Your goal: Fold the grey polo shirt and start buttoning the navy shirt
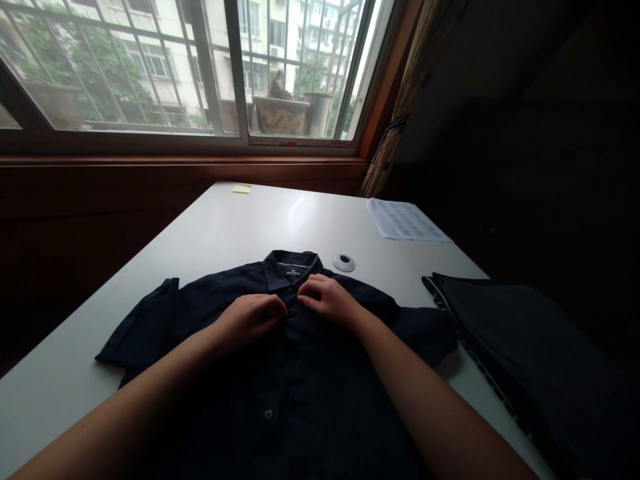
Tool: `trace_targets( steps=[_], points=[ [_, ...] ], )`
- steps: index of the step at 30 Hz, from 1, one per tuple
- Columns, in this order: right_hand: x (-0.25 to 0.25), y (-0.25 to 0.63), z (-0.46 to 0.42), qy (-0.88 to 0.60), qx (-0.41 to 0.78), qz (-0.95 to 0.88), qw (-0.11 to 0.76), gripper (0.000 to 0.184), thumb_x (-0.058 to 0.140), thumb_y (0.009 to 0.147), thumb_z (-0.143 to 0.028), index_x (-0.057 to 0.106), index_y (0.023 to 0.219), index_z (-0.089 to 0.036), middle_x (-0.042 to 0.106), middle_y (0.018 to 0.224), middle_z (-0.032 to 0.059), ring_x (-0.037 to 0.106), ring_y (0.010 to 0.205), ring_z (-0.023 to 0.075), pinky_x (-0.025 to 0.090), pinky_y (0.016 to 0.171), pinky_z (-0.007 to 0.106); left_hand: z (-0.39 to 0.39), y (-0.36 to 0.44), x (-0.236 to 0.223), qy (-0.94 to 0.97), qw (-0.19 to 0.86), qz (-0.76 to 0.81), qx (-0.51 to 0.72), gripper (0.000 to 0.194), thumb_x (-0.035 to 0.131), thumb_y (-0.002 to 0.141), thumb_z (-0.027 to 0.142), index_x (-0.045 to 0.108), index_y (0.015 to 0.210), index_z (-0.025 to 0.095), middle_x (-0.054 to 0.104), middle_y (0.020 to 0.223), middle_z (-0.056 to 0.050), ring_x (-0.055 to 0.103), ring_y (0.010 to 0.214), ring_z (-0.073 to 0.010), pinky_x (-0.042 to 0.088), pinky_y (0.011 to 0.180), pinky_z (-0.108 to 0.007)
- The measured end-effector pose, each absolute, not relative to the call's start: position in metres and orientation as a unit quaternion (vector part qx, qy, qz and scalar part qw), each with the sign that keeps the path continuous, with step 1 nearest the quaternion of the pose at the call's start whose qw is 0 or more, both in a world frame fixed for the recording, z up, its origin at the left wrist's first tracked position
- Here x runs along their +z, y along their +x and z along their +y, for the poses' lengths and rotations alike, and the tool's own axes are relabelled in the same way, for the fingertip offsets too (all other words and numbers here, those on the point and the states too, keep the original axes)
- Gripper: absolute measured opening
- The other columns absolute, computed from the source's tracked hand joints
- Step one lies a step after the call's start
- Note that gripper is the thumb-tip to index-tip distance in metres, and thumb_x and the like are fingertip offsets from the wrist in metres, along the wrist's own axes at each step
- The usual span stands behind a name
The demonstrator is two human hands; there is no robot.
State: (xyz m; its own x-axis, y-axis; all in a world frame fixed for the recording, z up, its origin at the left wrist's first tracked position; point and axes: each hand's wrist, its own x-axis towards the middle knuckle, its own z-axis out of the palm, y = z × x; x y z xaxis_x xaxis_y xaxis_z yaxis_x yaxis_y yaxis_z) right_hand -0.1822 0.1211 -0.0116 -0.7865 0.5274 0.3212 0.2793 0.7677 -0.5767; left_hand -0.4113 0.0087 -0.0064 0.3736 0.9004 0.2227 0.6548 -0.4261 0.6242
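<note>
A dark navy short-sleeved shirt lies flat, front up, on a white table, its collar pointing away from me. My left hand and my right hand rest side by side on the button placket just below the collar. Both have their fingers curled and pinched on the shirt's front edges near the top button. A pale button shows lower down the placket.
A round white cable grommet sits just right of the collar. A printed paper sheet lies at the back right, a yellow sticky note at the far edge. A dark folded garment covers the table's right side. A window runs behind.
</note>
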Motion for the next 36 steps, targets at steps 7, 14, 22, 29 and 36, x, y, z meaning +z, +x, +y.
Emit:
trace_targets(
  steps=[7, 14, 22, 29, 36],
  points=[
    [-0.0103, -0.1822, 0.1200, -0.222, 0.263, -0.908, 0.240, 0.002, 0.068, 0.088, -0.020, 0.070, 0.088, -0.021, 0.063, 0.085, 0.0024, 0.059, 0.085, 0.0180, 0.049, 0.077, 0.030, 0.0079, -0.4116, -0.0062, 0.798, 0.217, 0.492, 0.271, 0.014, 0.056, 0.089, 0.017, 0.066, 0.098, 0.021, 0.070, 0.091, -0.002, 0.066, 0.080, -0.0161, 0.048, 0.073, -0.023],
    [-0.0112, -0.1823, 0.1205, -0.223, 0.260, -0.909, 0.239, 0.002, 0.068, 0.087, -0.020, 0.070, 0.088, -0.021, 0.063, 0.085, 0.0023, 0.059, 0.085, 0.0178, 0.048, 0.077, 0.030, 0.0080, -0.4122, -0.0069, 0.801, 0.210, 0.489, 0.274, 0.012, 0.055, 0.089, 0.017, 0.063, 0.096, 0.020, 0.069, 0.088, -0.002, 0.064, 0.077, -0.0155, 0.047, 0.070, -0.023],
    [-0.0098, -0.1821, 0.1199, -0.225, 0.262, -0.908, 0.237, 0.002, 0.067, 0.088, -0.021, 0.070, 0.088, -0.021, 0.064, 0.086, 0.0029, 0.059, 0.086, 0.0184, 0.049, 0.078, 0.031, 0.0080, -0.4115, -0.0075, 0.799, 0.212, 0.482, 0.288, 0.012, 0.057, 0.088, 0.016, 0.065, 0.095, 0.020, 0.069, 0.086, -0.001, 0.063, 0.074, -0.0144, 0.047, 0.069, -0.023],
    [-0.0119, -0.1820, 0.1206, -0.222, 0.262, -0.908, 0.240, 0.002, 0.067, 0.088, -0.021, 0.070, 0.089, -0.021, 0.064, 0.086, 0.0025, 0.059, 0.086, 0.0179, 0.049, 0.078, 0.031, 0.0059, -0.4099, -0.0064, 0.817, 0.181, 0.464, 0.291, 0.017, 0.055, 0.091, 0.016, 0.071, 0.097, 0.021, 0.069, 0.088, -0.002, 0.062, 0.072, -0.0128, 0.046, 0.064, -0.021],
    [-0.0113, -0.1822, 0.1200, -0.223, 0.257, -0.909, 0.239, 0.002, 0.067, 0.088, -0.021, 0.070, 0.089, -0.021, 0.064, 0.085, 0.0023, 0.059, 0.085, 0.0177, 0.049, 0.078, 0.030, 0.0031, -0.4082, -0.0046, 0.867, 0.020, 0.427, 0.256, 0.023, 0.053, 0.089, 0.015, 0.071, 0.101, 0.022, 0.065, 0.081, -0.003, 0.058, 0.072, -0.0154, 0.043, 0.068, -0.029]
  ],
)
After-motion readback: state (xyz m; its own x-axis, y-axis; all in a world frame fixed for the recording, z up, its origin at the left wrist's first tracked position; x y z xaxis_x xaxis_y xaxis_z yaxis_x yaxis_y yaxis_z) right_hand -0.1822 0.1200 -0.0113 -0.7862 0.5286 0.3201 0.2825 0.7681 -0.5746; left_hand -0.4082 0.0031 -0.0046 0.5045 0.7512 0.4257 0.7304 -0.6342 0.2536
